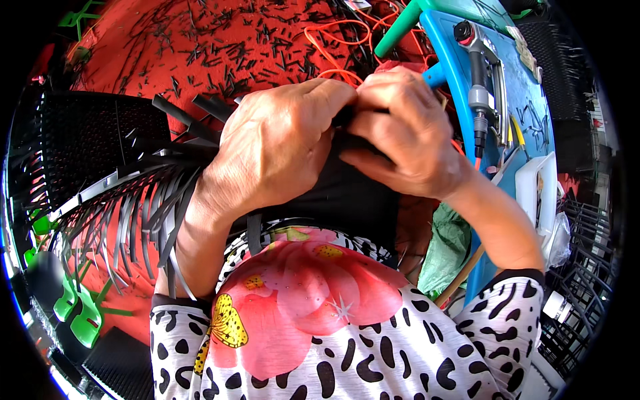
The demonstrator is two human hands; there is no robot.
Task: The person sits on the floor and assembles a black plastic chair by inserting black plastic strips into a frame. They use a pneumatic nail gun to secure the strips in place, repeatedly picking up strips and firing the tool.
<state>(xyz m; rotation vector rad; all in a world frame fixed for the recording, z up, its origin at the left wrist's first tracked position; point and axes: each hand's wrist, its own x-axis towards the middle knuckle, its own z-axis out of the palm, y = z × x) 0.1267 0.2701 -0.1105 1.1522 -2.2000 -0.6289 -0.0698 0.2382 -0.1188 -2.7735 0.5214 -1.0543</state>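
Above the lap, both hands, left [280, 143] and right [400, 133], clench a black strip bundle [143, 207] whose ends fan leftward.

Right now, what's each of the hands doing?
Left hand: closed, gripping the bundle of black strips.
Right hand: closed, fingers pinching the same black material at the top.
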